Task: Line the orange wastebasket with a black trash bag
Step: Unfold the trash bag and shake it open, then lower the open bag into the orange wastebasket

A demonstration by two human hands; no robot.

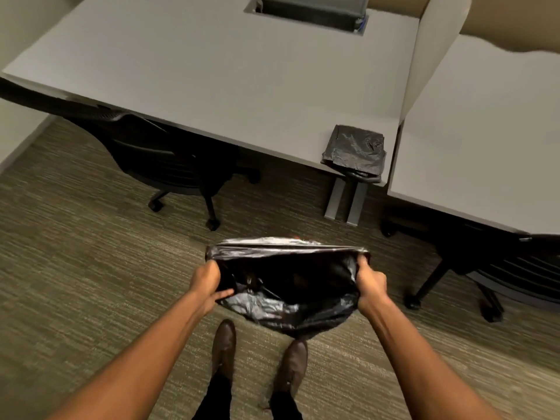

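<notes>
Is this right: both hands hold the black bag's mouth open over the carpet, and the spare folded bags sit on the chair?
Not quite. The head view shows the spare folded bags on the desk corner, not the chair. The left hand and right hand do hold the black bag open.

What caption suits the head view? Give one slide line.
Both hands, left hand and right hand, stretch a black trash bag open above carpet.
</notes>
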